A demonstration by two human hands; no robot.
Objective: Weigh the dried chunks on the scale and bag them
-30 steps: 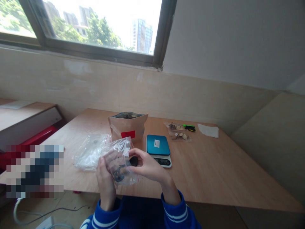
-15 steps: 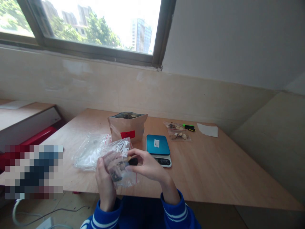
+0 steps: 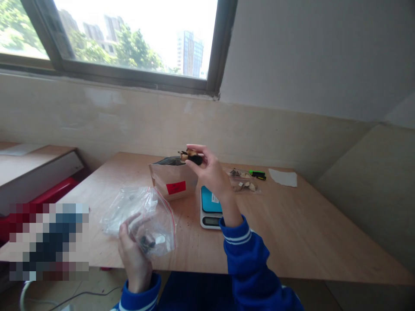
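Note:
My left hand (image 3: 134, 257) holds a clear zip-lock bag (image 3: 167, 235) with a red seal line, low over the front of the table. A few dark and pale pieces (image 3: 148, 243) lie in the bottom of that bag. Between the thumb and fingers of my right hand (image 3: 209, 166) are several brown and black dried pieces (image 3: 192, 155); their exact kind I cannot make out. They hang just above the right side of the open mouth of a brown paper pouch (image 3: 158, 179) with a red label (image 3: 176, 187).
A kitchen scale (image 3: 210, 222) with a blue plate stands right of the pouch, partly behind my right arm. More clear bags (image 3: 119, 207) lie at left. Farther right are filled small bags (image 3: 248, 187), a green-and-black cutter (image 3: 257, 174) and white paper (image 3: 283, 177).
My right hand has left the clear bag and risen to the pouch's mouth, carrying the dried pieces. My left hand has shifted slightly left and down with the bag.

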